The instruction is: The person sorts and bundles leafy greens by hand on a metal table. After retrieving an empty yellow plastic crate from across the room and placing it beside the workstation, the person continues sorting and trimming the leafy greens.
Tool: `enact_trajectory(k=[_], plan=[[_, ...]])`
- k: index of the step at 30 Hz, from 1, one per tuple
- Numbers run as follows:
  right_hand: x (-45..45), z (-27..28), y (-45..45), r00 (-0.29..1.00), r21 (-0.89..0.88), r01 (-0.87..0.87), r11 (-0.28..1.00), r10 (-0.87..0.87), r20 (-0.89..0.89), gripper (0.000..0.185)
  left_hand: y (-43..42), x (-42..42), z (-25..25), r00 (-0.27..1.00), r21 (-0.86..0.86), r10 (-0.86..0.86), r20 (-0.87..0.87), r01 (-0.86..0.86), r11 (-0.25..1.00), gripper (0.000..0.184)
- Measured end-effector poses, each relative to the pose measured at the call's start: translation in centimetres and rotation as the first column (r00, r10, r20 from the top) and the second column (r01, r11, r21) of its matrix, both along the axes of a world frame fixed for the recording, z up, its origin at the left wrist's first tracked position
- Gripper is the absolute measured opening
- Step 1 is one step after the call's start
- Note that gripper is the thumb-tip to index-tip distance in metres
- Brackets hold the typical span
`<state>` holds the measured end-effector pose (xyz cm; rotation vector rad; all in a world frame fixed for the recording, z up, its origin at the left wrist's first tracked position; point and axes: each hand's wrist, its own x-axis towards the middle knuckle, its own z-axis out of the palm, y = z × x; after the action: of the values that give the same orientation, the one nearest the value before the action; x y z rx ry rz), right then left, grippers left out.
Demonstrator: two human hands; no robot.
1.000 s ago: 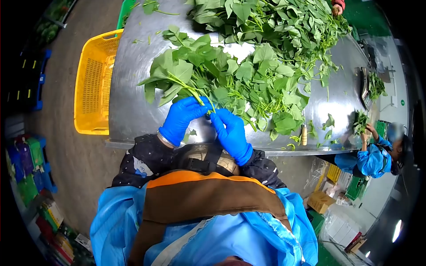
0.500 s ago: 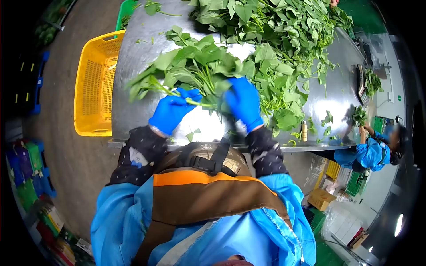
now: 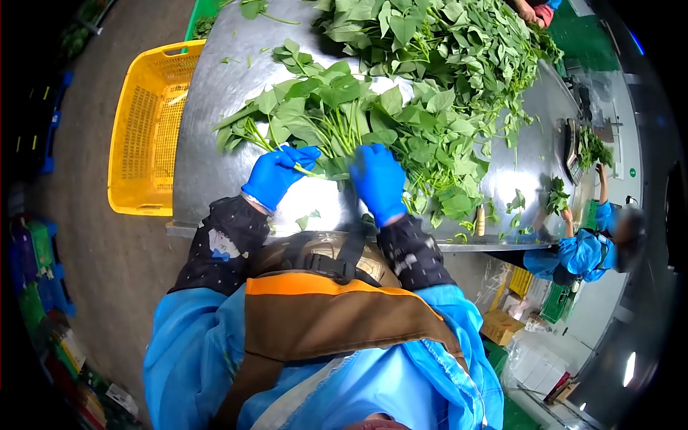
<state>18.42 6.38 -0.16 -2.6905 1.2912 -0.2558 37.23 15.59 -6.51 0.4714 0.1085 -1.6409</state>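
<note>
Blue gloves cover both hands. My left hand is closed on green leafy stems, whose leaves point up and left over the metal table. To its right, my right hand is blurred at the fingers, at the lower edge of a pile of leafy greens; whether it grips anything is hidden. A larger heap of greens lies farther back. A light wooden handle sits near the table's front edge.
A yellow basket stands left of the table, with a green crate behind it. A co-worker in blue holds greens at the right. Another person's hand reaches in at the back. A scale-like device sits at the right.
My hands have moved apart from their earlier meeting over the stems. My left hand still holds stems, lower and further left. The co-worker at the right now has one arm stretched toward the greens there.
</note>
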Motion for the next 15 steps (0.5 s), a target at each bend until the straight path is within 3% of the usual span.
enact_trajectory(k=[1,3,5,6,8,11,14,15], plan=[[-0.5,-2.2,-0.7,1.000,-0.051,-0.016,0.999,0.016,-0.002,0.020,0.5,-0.2,0.3,0.999,0.007,0.034,-0.002,-0.034,0.999,0.021],[-0.8,0.1,-1.1,0.922,0.178,0.093,0.980,-0.152,0.356,0.017,1.1,-0.1,3.1,0.965,0.029,0.047,0.259,-0.056,0.998,0.024],[-1.1,3.3,-1.7,0.688,0.355,0.074,0.932,-0.305,0.659,0.013,1.6,-0.1,5.3,0.879,0.032,0.071,0.472,-0.098,0.995,0.030],[-1.5,4.0,-2.1,0.569,0.503,0.050,0.863,-0.438,0.695,0.014,1.7,-0.5,4.8,0.912,0.005,0.098,0.399,-0.109,0.994,0.031],[-0.8,3.9,-1.7,0.613,0.382,0.035,0.923,-0.322,0.722,0.014,1.1,-1.3,4.7,0.959,-0.052,0.133,0.252,-0.124,0.991,0.033],[0.6,6.8,2.0,0.791,0.150,0.047,0.988,-0.129,0.598,0.016,-0.3,-4.0,6.8,0.930,-0.016,0.097,0.354,-0.098,0.995,0.030],[1.9,5.2,4.0,0.849,0.306,-0.173,0.936,-0.016,0.528,0.016,-0.8,-5.7,6.7,0.852,0.095,0.087,0.517,-0.158,0.983,0.027],[1.6,5.3,3.8,0.774,0.367,-0.241,0.898,-0.050,0.631,0.013,-0.7,-5.2,6.5,0.869,0.105,0.081,0.488,-0.150,0.983,0.027]])
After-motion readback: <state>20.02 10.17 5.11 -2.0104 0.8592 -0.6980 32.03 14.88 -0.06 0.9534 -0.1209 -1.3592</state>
